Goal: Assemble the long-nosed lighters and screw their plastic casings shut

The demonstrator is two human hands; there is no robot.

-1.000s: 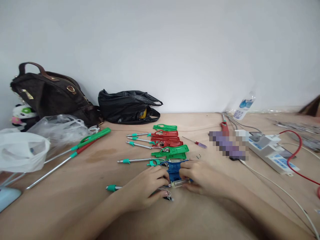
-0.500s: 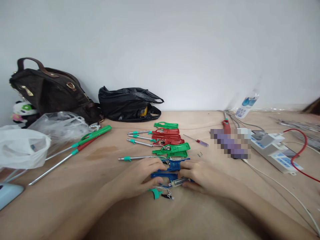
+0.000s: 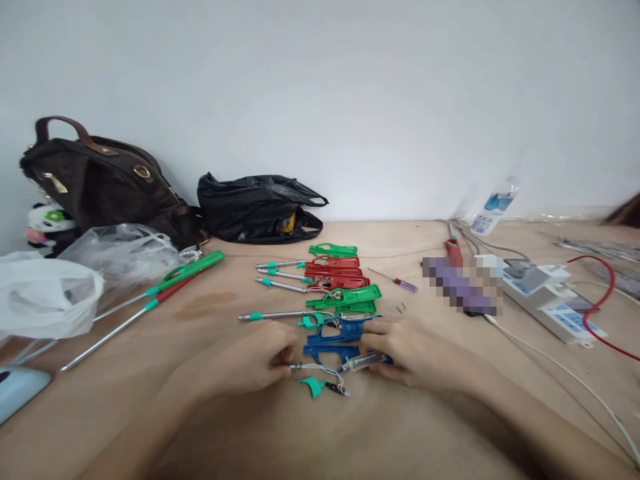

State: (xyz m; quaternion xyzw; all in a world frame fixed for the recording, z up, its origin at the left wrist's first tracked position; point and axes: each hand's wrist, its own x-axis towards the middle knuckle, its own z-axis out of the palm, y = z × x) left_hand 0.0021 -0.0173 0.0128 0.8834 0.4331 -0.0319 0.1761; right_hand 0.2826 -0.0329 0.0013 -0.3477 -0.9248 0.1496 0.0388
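Note:
Below the middle of the view my left hand (image 3: 260, 353) is closed in a pinch on a lighter's thin metal tube (image 3: 296, 366), mostly hidden by the fingers. White wires (image 3: 320, 367) run from the tube. My right hand (image 3: 400, 350) curls over the right ends of two blue lighter casing halves (image 3: 330, 350), its thumb and fingers around the end of a clear fuel tank (image 3: 363, 362). A teal trigger piece (image 3: 313, 387) and a small black igniter (image 3: 337, 389) lie in front. Another teal piece (image 3: 313, 321) lies beside the upper blue half.
Behind are green (image 3: 350, 298) and red lighter casings (image 3: 335, 272) with metal tubes. A screwdriver (image 3: 403, 285) and small screws (image 3: 401, 308) lie right of them. A power strip (image 3: 555, 307) stands right; two long lighters (image 3: 185, 277) and plastic bags lie left.
My left hand has moved left from the blue casings and now pinches the metal tube, drawing the wires straighter. A teal piece shows where that hand was. My right hand stays nearly in place.

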